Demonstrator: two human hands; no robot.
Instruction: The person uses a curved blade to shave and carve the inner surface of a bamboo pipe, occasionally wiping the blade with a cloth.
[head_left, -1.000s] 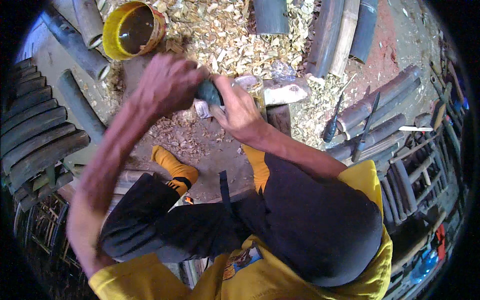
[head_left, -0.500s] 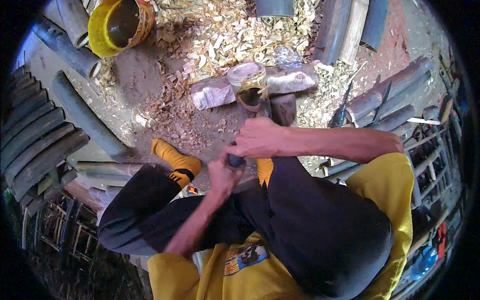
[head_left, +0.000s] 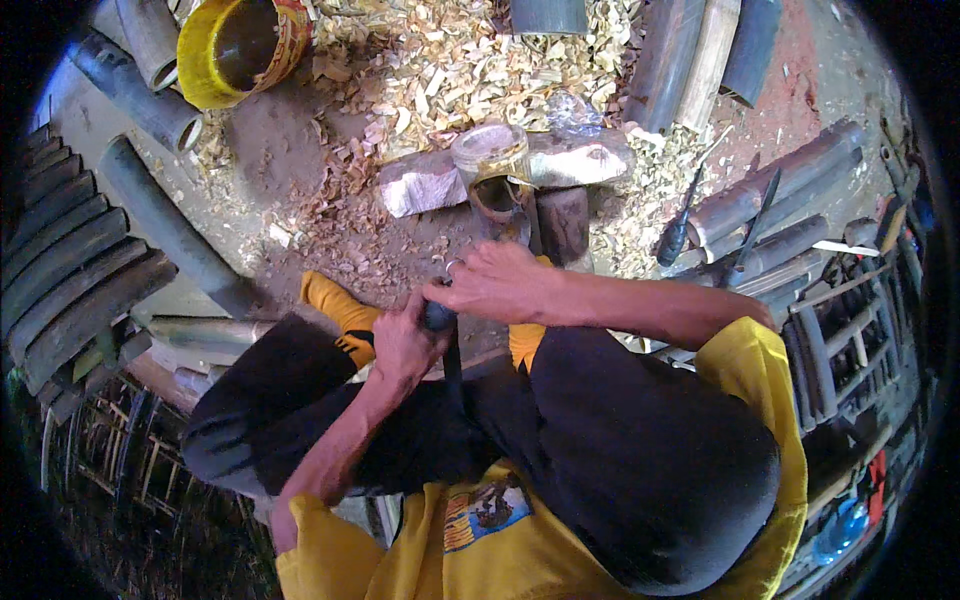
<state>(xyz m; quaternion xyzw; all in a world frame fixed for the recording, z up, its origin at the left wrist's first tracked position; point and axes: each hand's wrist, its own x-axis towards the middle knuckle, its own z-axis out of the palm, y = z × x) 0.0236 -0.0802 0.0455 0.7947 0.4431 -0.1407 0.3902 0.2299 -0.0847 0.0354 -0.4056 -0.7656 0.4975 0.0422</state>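
Wood shavings point(head_left: 450, 85) spread at twelve o'clock from mid-view, cut off by the upper edge. At nine, stacked split bamboo point(head_left: 80, 285) fades into the dark rim. The yellow bucket point(head_left: 197, 60), between ten and eleven, is cropped too. The left hand point(head_left: 405, 345) closes round a dark object point(head_left: 438, 317) near mid-view, mostly covered by fingers; the right hand point(head_left: 497, 278), curled, meets it from two, its grip unclear. A cloudy jar point(head_left: 490, 148) sits at twelve.
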